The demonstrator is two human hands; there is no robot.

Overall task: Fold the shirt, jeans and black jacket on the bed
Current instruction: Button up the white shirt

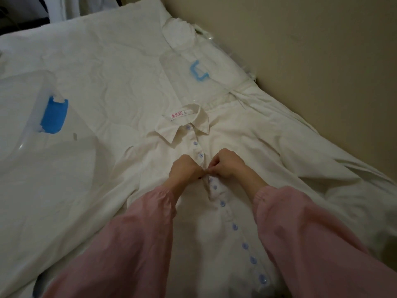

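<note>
A white shirt (232, 147) with light blue buttons lies face up on the bed (107, 67), collar toward the far end and sleeves spread out. My left hand (185, 169) and my right hand (227, 163) meet over the button placket, a little below the collar. Both pinch the placket cloth at one button, fingers curled. Pink sleeves cover both my forearms. Neither jeans nor a black jacket is in view.
A clear plastic bag with a blue patch (54, 115) lies at the left. Another clear bag with a light blue clip (198, 70) rests on the pillow at the far end. A beige wall (322, 50) borders the bed's right side.
</note>
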